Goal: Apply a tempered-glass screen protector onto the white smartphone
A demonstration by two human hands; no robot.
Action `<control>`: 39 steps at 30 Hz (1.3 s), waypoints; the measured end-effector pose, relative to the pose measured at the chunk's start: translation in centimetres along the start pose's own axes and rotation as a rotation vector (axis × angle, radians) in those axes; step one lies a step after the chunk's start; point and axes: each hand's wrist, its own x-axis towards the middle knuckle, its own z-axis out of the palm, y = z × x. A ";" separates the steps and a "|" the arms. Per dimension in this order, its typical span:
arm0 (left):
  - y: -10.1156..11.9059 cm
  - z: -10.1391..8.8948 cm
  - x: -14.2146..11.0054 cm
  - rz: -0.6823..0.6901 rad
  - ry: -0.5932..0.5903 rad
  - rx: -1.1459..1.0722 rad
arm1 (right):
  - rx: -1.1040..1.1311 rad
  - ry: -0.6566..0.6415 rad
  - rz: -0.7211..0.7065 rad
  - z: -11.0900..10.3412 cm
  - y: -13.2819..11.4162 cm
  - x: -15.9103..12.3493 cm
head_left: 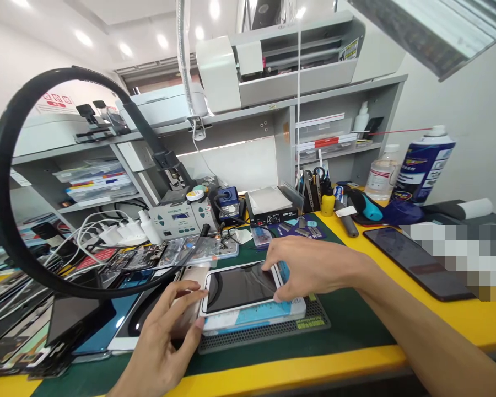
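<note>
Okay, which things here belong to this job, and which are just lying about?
Likely in the job: white-framed phone, blue-and-white box beneath, perforated mat.

Apparently just lying about: spray can, black-screened phone, yellow bottle, white cables.

Phone on box, desk crowded around it

The phone lies on the box on the desk. Loose panels spread out to the left. Behind stand a control station and, farther right, a flat unit with paper on top. Right, a second phone lies before a spray can and bottle. A printer rests atop the rear shelf.
</note>
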 end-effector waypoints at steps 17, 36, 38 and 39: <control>1.0 -0.6 0.6 -0.029 -0.057 -0.010 | -0.005 -0.014 -0.052 0.0 0.1 0.3; 1.9 -2.4 3.4 0.074 -0.285 0.184 | -0.013 -0.027 -0.063 -0.2 0.0 0.3; 2.1 -2.6 3.8 0.088 -0.308 0.196 | -0.015 -0.025 -0.066 -0.2 -0.1 0.3; 2.2 -2.7 4.0 0.092 -0.314 0.197 | -0.015 -0.026 -0.068 -0.2 -0.1 0.3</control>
